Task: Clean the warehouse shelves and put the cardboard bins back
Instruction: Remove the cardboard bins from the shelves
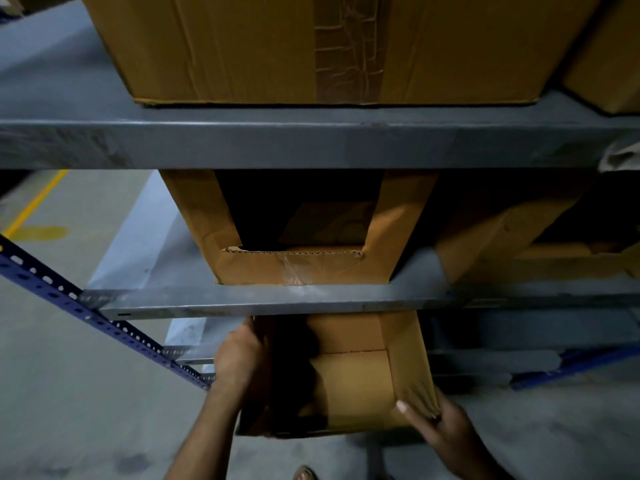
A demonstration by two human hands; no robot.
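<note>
Cardboard bin (pixel 353 375), open-topped, sits at six o'clock beneath the grey shelf (pixel 277 301). Our left hand (pixel 239 358) curls over its nine-o'clock wall; our right hand (pixel 440 420) pinches the wall at four o'clock.

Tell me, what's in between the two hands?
An open cardboard bin; the left hand grips its left wall, the right hand pinches its right. Head view shows it.

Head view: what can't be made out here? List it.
All in the head view:
Held bin: far end hidden under the middle shelf; left inside lost in shadow.
Cut-out bin: interior too dark.
Top box: cut off by the frame's top edge.
Crumpled cardboard, right: dark, blurred; shape unclear.
</note>
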